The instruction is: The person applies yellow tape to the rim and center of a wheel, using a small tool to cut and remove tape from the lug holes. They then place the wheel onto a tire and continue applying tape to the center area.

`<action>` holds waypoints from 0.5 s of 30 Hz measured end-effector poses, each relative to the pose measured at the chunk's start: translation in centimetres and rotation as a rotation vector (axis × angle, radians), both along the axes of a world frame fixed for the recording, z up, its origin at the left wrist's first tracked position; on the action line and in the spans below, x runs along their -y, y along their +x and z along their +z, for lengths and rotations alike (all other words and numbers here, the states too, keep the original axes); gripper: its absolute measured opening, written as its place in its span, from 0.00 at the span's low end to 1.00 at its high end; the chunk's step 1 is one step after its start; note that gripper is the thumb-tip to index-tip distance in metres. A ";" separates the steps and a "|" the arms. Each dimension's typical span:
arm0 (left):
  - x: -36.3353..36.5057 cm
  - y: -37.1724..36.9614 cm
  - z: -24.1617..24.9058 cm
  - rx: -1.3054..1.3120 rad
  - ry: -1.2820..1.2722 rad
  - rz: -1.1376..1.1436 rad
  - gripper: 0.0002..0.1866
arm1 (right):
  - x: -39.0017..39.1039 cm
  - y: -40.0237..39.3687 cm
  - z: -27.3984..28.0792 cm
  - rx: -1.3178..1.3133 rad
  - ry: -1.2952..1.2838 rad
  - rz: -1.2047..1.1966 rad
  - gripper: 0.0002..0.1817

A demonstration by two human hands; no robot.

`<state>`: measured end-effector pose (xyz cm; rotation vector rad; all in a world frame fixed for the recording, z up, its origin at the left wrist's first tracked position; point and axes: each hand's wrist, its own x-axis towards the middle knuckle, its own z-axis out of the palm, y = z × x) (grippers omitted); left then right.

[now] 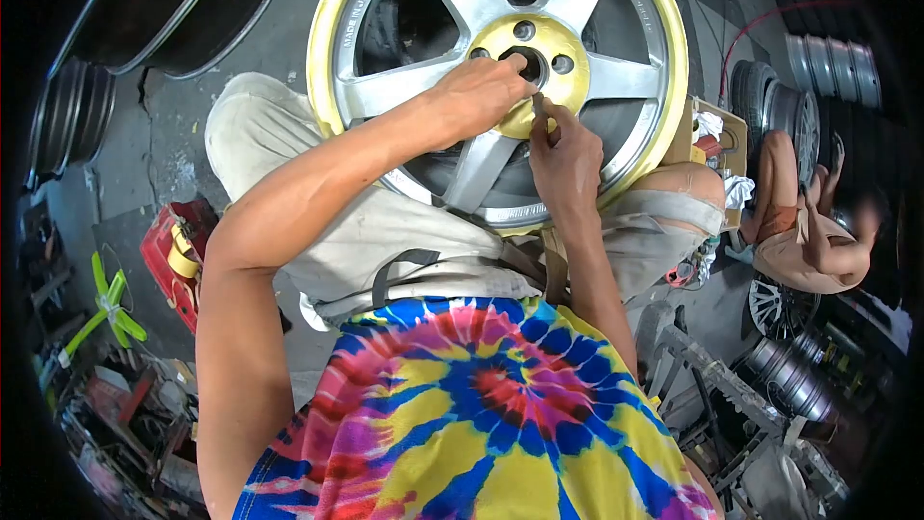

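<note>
Okay, biggest first: the silver wheel (621, 77) fills the top middle of the frame, yellowish around the lip and hub, its top edge cut off. It looks propped between the knees in pale trousers (414, 241). Over at the right edge there's another person (813, 250), sideways and pretty warped by the lens. Lower left of the wheel sits a red case (159, 260).

Down to the hub (551, 39), where the action is. Left hand (486, 94) is right at the centre hole, fingers bent; can't tell whether they grip anything, since the back of the hand covers it. Right hand (568, 159), just below, has thumb and finger pinched together on a little grey piece (538, 106) near the hub's lower edge. Blade, strip, whatever, too small to say.

My read: it's close handwork around the centre hole, and a next move there calls for a light pinch and a steady wheel. Can't see whether the piece's tip actually touches metal, and the lettering upper right is unreadable.
</note>
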<state>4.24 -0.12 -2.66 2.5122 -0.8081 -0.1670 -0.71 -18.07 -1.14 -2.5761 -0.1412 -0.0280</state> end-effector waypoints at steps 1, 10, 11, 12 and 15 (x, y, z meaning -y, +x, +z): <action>0.0 0.0 0.0 0.005 0.015 -0.016 0.28 | -0.1 0.1 -0.5 0.015 0.018 -0.013 0.15; 0.0 0.2 -0.3 -0.023 -0.020 0.020 0.28 | 0.0 0.6 -1.2 0.005 0.103 -0.042 0.17; -0.1 0.2 -0.3 -0.023 -0.019 0.023 0.28 | 0.2 0.5 -0.8 -0.009 0.084 -0.045 0.17; -0.3 0.2 -0.3 -0.023 -0.048 0.019 0.27 | 0.4 0.4 -0.6 -0.010 0.084 -0.041 0.17; -0.2 0.3 -0.2 -0.038 -0.070 0.008 0.27 | 0.9 0.0 0.2 -0.037 0.125 -0.033 0.17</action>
